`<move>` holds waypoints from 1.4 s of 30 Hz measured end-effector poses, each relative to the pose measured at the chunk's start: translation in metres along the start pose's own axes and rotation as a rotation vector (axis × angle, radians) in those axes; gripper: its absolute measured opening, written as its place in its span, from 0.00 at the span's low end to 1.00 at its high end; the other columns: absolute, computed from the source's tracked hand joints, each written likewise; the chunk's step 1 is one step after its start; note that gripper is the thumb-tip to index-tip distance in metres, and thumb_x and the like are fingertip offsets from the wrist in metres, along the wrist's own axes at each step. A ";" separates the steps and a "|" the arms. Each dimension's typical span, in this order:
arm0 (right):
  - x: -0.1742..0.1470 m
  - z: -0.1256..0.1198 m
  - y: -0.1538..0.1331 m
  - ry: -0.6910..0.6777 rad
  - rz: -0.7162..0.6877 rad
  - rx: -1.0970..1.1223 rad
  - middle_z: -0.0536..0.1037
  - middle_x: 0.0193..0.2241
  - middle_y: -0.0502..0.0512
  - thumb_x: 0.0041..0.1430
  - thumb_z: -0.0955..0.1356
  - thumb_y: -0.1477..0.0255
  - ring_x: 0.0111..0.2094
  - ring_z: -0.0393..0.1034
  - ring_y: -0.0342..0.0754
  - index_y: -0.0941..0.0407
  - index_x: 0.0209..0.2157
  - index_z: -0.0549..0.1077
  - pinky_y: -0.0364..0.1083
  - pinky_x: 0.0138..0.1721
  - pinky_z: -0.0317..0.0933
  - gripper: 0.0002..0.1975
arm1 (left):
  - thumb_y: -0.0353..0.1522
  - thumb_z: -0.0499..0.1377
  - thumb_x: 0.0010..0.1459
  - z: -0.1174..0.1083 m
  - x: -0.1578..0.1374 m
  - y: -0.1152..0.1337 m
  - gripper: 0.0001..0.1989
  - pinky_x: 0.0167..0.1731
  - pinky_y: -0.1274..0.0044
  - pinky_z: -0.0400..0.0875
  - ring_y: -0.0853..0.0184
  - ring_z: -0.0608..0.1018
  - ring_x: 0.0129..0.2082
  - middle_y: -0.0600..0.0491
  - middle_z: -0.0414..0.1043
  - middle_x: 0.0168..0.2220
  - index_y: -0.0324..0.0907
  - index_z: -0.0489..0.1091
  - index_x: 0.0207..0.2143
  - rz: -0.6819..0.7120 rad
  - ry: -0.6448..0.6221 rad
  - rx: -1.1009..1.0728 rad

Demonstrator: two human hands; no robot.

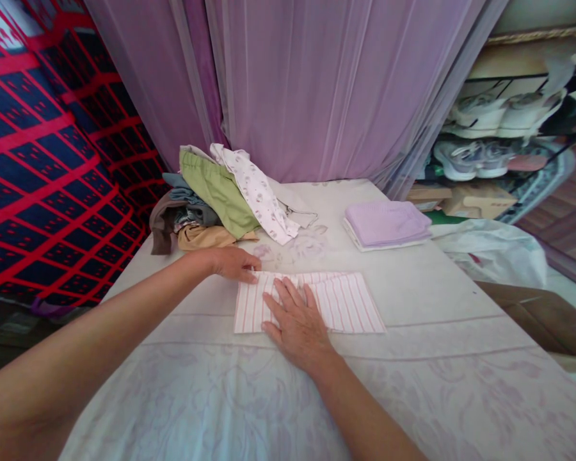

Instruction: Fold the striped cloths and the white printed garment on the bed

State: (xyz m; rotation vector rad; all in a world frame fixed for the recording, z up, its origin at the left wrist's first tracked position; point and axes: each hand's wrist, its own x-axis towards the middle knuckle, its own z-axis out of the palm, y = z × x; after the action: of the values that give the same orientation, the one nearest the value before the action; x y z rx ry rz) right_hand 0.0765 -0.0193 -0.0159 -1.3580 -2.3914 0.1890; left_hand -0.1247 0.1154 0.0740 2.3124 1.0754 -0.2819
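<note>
A white cloth with pink stripes (350,301) lies folded into a flat, wide strip in front of me. My right hand (300,323) rests palm down across its middle, fingers spread out. At the strip's far left corner, my left hand (237,264) has its fingers curled in and pinches the edge. What kind of garment the striped cloth is cannot be made out. Beyond my left hand is a loose heap of clothes, with green trousers (216,192) and a white printed garment (259,192) on top.
A folded lilac cloth (388,222) sits on a white one at the right of the flowered bed cover (441,358). Purple curtains (336,89) hang behind. A red-and-navy checked fabric (52,147) rises at left. Shoes (475,157) stand on a rack at right, above a cardboard box (480,200).
</note>
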 end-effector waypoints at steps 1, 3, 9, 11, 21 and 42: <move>0.000 0.000 0.000 -0.006 0.004 -0.001 0.54 0.65 0.59 0.63 0.61 0.56 0.67 0.42 0.54 0.50 0.60 0.64 0.64 0.63 0.34 0.26 | 0.43 0.62 0.49 0.004 0.002 -0.003 0.11 0.29 0.81 0.58 0.70 0.70 0.25 0.60 0.70 0.23 0.47 0.71 0.30 -0.020 0.033 -0.016; 0.000 -0.001 0.000 -0.021 0.011 -0.002 0.56 0.65 0.59 0.64 0.61 0.56 0.66 0.43 0.55 0.50 0.60 0.64 0.64 0.63 0.34 0.26 | 0.43 0.62 0.49 0.013 0.005 -0.009 0.11 0.29 0.80 0.59 0.68 0.71 0.24 0.59 0.70 0.22 0.46 0.71 0.29 -0.059 0.089 -0.015; 0.000 -0.003 -0.001 -0.047 0.001 -0.008 0.57 0.64 0.59 0.64 0.60 0.57 0.66 0.43 0.55 0.50 0.60 0.63 0.64 0.63 0.34 0.25 | 0.36 0.56 0.56 0.033 -0.003 -0.003 0.14 0.42 0.72 0.65 0.59 0.75 0.40 0.50 0.76 0.38 0.44 0.71 0.44 -0.096 0.210 0.178; 0.001 -0.003 -0.001 -0.049 0.003 -0.017 0.57 0.64 0.60 0.64 0.60 0.57 0.66 0.43 0.55 0.50 0.60 0.63 0.64 0.63 0.35 0.25 | 0.31 0.53 0.57 0.043 -0.010 0.009 0.19 0.51 0.68 0.63 0.57 0.72 0.51 0.46 0.72 0.50 0.42 0.69 0.51 -0.067 0.358 0.197; 0.001 -0.006 -0.003 -0.007 -0.005 0.015 0.62 0.62 0.58 0.64 0.61 0.60 0.65 0.47 0.55 0.52 0.57 0.67 0.63 0.63 0.37 0.22 | 0.43 0.39 0.67 0.127 -0.026 0.029 0.28 0.64 0.60 0.43 0.59 0.46 0.68 0.49 0.46 0.68 0.44 0.47 0.67 -0.157 0.443 0.214; -0.058 -0.039 0.063 -0.078 0.233 -0.177 0.56 0.65 0.59 0.66 0.58 0.62 0.65 0.48 0.56 0.48 0.62 0.60 0.65 0.61 0.39 0.24 | 0.42 0.41 0.66 0.136 0.016 0.101 0.30 0.64 0.58 0.41 0.57 0.46 0.68 0.47 0.42 0.69 0.42 0.46 0.67 -0.254 0.494 0.222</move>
State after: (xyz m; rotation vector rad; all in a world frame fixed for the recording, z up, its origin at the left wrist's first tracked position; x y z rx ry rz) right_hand 0.1689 -0.0378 -0.0141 -1.7422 -2.3540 0.0960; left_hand -0.0323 -0.0050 -0.0028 2.5099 1.6584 0.0907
